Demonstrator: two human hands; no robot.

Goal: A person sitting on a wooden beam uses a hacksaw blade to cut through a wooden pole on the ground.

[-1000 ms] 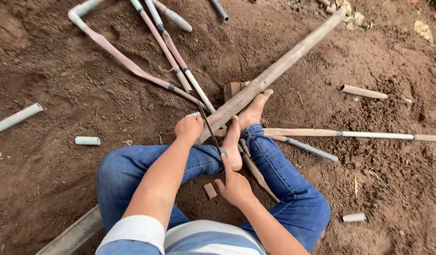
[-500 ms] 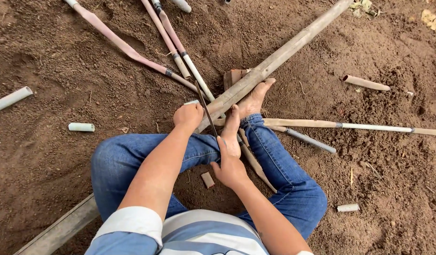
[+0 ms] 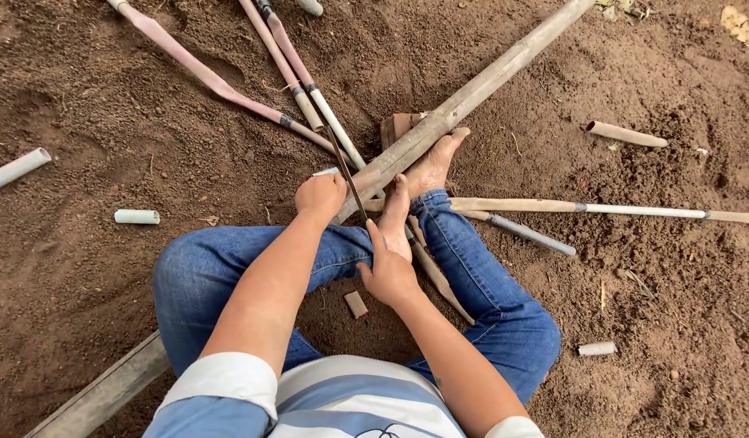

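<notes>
I sit on bare soil with a long bamboo pole (image 3: 472,93) running diagonally under my knees, and my bare feet (image 3: 427,166) press against it. My left hand (image 3: 320,195) is closed around the pole where a pale cut shows. My right hand (image 3: 388,276) grips the near end of a thin dark saw blade (image 3: 346,174), which lies across the pole just right of my left hand. A small wooden block (image 3: 397,126) sits under the pole beyond my feet.
Several thinner canes (image 3: 293,77) fan out on the ground ahead, and another cane (image 3: 602,209) lies to the right. Short cut tube pieces (image 3: 137,216) (image 3: 596,349) (image 3: 626,135) are scattered about. A white pipe (image 3: 16,169) lies at the left edge.
My right hand has pushed forward toward the pole, sliding the blade along the cut. My left hand has kept its grip on the pole. The view has tipped slightly downward.
</notes>
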